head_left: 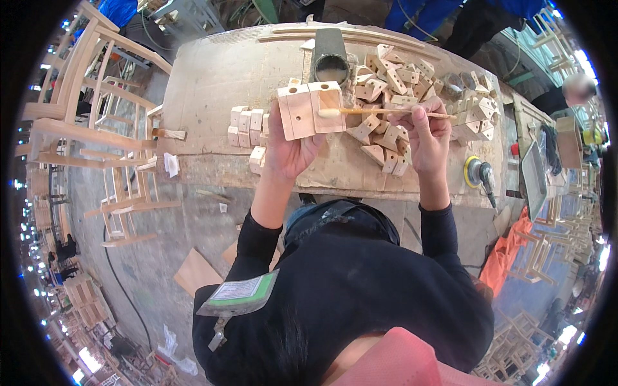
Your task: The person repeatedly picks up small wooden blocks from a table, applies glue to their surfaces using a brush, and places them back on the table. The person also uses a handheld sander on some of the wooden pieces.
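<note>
left hand raised over the near edge of the pale, dusty wooden workbench, fingers closed around two light wooden blocks with small round holes, held side by side and touching, upright, cut faces toward the camera. right hand clenched on a thin wooden stick with a glue-wet whitish tip, pinched between thumb and fingers. stick lying almost level, tip touching the face of the right block of the pair, near its lower left part.

behind both hands, on the bench, a loose heap of similar small light wooden blocks, many wedge-shaped with drilled holes, spread to the right half of the top. to the left of the held pair, a short row of small pale wooden pieces standing close together. further back, just above the held blocks, a dark round can with an open top. at the right end of the bench, near the edge, a round sander with a yellow pad.

on the left side, unfinished light wooden chair frames standing on the grey floor, well apart from the hands. below, black long sleeves and a green-edged badge on the chest.
</note>
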Action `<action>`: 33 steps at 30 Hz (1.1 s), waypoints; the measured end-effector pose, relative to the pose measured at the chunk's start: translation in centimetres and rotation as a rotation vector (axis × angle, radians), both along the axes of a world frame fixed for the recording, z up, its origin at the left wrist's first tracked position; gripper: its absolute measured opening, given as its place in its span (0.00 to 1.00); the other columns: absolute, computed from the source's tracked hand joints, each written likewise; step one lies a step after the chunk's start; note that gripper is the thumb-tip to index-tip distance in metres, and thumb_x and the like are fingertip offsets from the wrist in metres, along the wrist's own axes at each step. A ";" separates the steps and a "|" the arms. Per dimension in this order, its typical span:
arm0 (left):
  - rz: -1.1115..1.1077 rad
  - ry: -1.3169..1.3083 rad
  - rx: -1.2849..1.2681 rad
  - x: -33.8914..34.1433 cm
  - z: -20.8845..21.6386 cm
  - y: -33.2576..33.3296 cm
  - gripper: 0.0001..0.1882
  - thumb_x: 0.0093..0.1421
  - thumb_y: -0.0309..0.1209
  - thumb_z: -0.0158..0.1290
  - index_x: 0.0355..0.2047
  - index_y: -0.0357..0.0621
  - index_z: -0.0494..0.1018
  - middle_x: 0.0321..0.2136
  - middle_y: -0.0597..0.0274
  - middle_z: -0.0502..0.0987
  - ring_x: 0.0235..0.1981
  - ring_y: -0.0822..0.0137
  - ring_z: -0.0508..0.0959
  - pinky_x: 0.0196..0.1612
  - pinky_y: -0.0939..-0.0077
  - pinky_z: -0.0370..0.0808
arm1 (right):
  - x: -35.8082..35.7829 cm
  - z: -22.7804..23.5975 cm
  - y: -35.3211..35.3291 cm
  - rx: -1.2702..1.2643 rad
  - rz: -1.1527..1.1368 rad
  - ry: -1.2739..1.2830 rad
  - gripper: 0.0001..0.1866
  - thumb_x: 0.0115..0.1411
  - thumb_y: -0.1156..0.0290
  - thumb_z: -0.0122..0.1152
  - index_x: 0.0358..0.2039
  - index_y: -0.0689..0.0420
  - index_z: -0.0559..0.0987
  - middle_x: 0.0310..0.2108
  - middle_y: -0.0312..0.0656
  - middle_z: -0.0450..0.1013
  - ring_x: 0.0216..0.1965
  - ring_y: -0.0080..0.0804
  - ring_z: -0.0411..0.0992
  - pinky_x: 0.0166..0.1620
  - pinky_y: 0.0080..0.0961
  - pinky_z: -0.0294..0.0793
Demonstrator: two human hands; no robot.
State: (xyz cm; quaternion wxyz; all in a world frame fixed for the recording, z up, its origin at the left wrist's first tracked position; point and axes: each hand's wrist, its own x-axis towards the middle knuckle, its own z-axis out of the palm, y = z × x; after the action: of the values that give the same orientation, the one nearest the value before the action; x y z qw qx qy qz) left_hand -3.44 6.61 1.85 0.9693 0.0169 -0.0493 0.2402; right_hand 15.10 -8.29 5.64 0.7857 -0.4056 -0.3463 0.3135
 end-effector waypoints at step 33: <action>1.002 0.695 1.166 1.6 4.1 -0.9 0.44 0.43 0.18 0.65 0.58 0.37 0.54 0.50 0.54 0.65 0.51 0.63 0.71 0.55 0.71 0.71 | -7.0 0.1 -1.2 0.083 -0.232 -0.115 0.07 0.60 0.84 0.54 0.32 0.62 0.65 0.38 0.60 0.75 0.40 0.46 0.77 0.43 0.38 0.80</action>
State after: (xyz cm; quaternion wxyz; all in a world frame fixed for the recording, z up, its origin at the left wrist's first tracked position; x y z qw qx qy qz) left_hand -1.85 5.68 5.95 0.5444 0.6074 0.1490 0.5590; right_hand 8.13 -9.49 5.73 0.8118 -0.4272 -0.3542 0.1821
